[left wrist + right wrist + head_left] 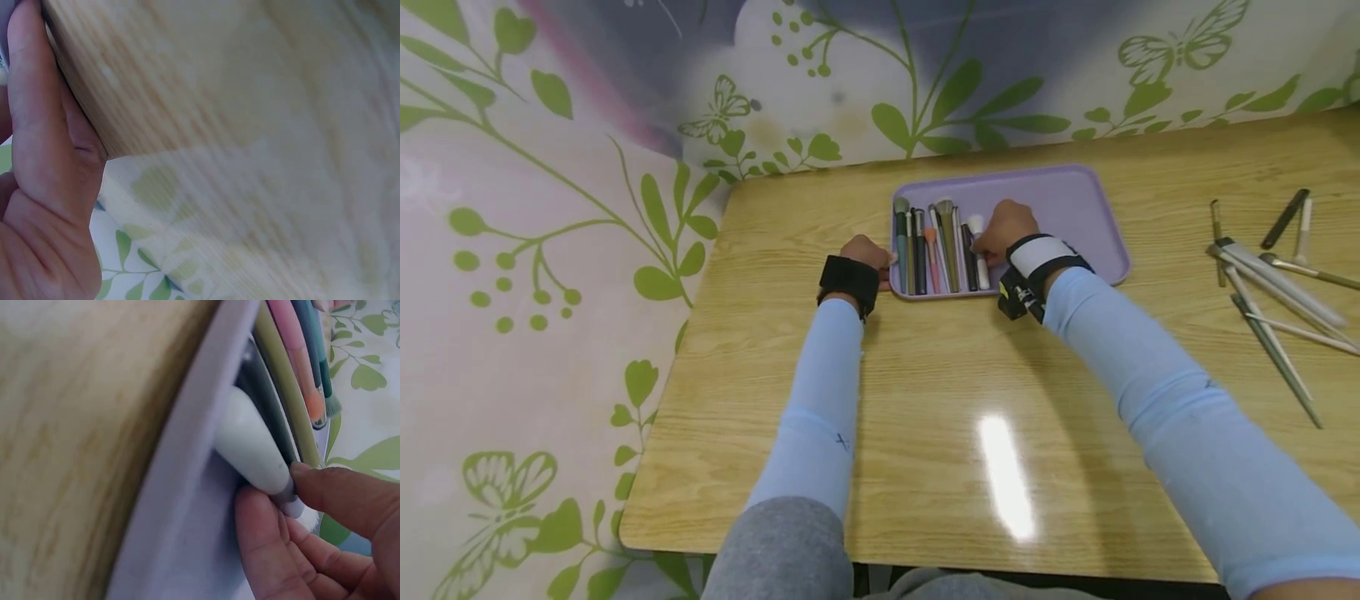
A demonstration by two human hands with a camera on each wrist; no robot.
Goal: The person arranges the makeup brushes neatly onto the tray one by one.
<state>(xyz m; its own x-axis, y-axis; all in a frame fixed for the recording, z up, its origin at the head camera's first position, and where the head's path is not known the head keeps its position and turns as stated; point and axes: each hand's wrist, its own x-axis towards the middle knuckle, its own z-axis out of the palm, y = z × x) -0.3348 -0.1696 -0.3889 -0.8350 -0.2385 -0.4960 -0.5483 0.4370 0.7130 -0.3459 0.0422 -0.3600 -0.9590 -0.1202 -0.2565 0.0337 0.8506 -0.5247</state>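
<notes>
A purple tray (1060, 208) lies on the wooden table, with several makeup brushes side by side in its left half. My left hand (867, 254) holds the tray's left rim. In the left wrist view the left hand (47, 156) is at the far left edge, and its fingertips are cut off. With thumb and fingers, my right hand (1009, 229) pinches a white-handled makeup brush (250, 440) at the right end of the row. The brush lies in the tray next to a black-handled brush (970, 258). Further left are a pink brush (933, 258) and a green brush (901, 242).
Several loose brushes lie on the table (925, 433) at the right, among them a black one (1285, 218), a dark green one (1277, 362) and one in a clear sleeve (1285, 283). A leaf-patterned wall (820, 92) borders the table behind and at the left.
</notes>
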